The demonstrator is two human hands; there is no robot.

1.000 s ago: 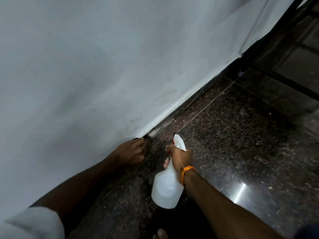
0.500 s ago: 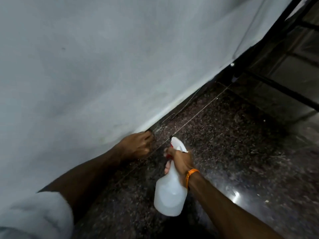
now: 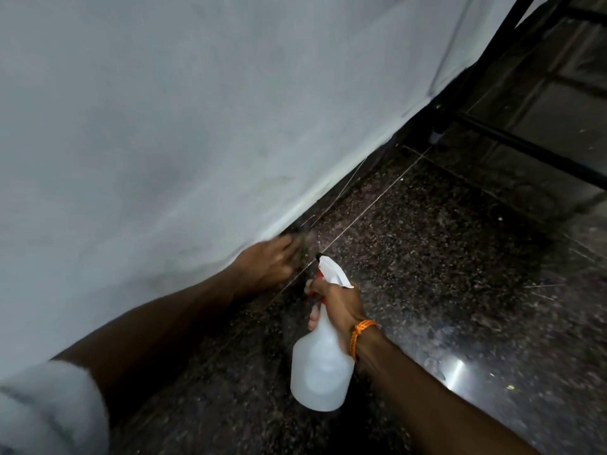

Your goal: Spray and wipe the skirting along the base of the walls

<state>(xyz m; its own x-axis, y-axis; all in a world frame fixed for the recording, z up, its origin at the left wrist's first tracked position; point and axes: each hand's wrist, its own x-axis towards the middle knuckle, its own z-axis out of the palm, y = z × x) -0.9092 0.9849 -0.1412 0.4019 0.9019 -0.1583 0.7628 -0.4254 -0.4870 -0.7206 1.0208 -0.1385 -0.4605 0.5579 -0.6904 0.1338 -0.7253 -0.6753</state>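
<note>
The dark skirting [image 3: 354,192] runs along the foot of the white wall [image 3: 164,126], from just below the middle of the view up toward 1 o'clock. The left hand [image 3: 269,261] sits a little toward 7 o'clock from the centre, pressed in at the skirting right under the wall's lower edge. It is smeared by motion blur, with a dark smudge at its tip, so I cannot tell whether its fingers are apart, together or holding something.

At 6 o'clock the right hand [image 3: 341,307] grips a white spray bottle [image 3: 322,366] by the neck. Its fingers are curled round the neck, with one on the red trigger. The bottle is held clear of the floor. Its nozzle points toward 11 o'clock at the skirting, just beside the left hand but not touching it.

An orange wristband [image 3: 361,333] circles the right wrist. A white sleeve [image 3: 49,412] fills the 8 o'clock corner. The speckled dark granite floor [image 3: 460,290] spreads toward 3 and 4 o'clock, and a black metal frame [image 3: 525,149] stands at 2 o'clock.
</note>
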